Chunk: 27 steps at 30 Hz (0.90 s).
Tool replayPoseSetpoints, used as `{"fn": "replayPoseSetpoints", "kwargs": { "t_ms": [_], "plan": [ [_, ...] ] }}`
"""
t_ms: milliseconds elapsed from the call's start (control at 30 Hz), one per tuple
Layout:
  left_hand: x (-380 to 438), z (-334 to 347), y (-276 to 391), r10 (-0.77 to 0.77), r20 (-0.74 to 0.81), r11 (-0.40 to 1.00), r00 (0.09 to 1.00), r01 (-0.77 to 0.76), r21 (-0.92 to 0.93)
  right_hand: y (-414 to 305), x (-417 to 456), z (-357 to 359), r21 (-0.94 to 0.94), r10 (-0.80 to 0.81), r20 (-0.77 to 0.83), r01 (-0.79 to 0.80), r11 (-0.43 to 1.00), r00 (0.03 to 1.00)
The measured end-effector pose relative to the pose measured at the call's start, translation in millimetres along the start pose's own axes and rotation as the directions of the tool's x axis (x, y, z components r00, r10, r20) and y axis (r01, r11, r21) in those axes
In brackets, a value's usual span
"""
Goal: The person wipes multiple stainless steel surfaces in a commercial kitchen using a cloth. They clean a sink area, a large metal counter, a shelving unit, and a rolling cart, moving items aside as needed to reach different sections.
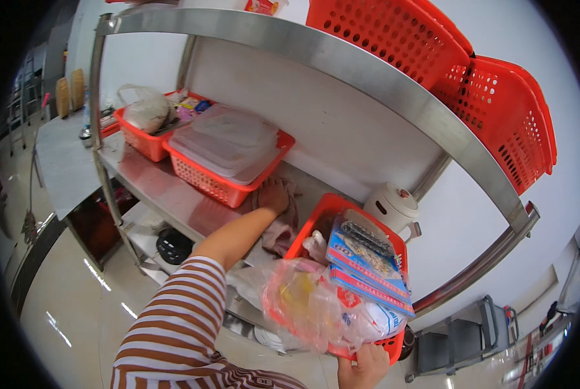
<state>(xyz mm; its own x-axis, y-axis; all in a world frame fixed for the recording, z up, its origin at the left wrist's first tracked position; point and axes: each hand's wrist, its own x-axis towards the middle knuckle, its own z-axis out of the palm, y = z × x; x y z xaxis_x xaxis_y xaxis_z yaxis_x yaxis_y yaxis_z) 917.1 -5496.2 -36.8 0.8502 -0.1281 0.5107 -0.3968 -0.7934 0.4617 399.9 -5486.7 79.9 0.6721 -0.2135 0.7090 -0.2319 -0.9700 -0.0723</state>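
My left hand [273, 195] reaches onto the steel shelf [163, 194] and presses down on a crumpled greyish-pink cloth [281, 232]. It is right beside a red perforated plastic basket [207, 181] stacked with translucent plastic lids [226, 141]. At the shelf's front edge, my right hand [365, 365] grips the near rim of another red plastic basket [314, 221], which sits tilted and partly overhangs the edge. Inside it are blue-and-pink printed packets [363, 257] and clear plastic bags [314, 306]; the bags cover part of the near rim.
A cream lidded electric pot [392, 206] stands behind the right basket. Farther left, a red basket [146, 143] holds a bagged item. Overhead runs the upper steel shelf [319, 48], bearing stacked red baskets [499, 112]. A black appliance [173, 245] rests below. A grey trolley [460, 340] stands right.
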Motion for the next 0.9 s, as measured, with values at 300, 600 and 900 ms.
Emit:
{"fn": "replayPoseSetpoints", "kwargs": {
  "t_ms": [300,600,900],
  "plan": [
    [99,59,50,0.091,0.226,0.996,0.97,-0.083,-0.045,5,-12,2,-0.033,0.068,0.078,-0.066,0.997,0.995],
    [40,52,74,0.771,0.295,0.615,0.564,-0.78,-0.114,-17,2,6,-0.036,0.076,0.013,-0.075,0.997,0.997],
    [-28,-21,63,0.785,0.267,0.616,0.559,-0.657,-0.435,4,-14,1,-0.039,0.02,-0.068,-0.022,0.999,0.997]
  ]
}}
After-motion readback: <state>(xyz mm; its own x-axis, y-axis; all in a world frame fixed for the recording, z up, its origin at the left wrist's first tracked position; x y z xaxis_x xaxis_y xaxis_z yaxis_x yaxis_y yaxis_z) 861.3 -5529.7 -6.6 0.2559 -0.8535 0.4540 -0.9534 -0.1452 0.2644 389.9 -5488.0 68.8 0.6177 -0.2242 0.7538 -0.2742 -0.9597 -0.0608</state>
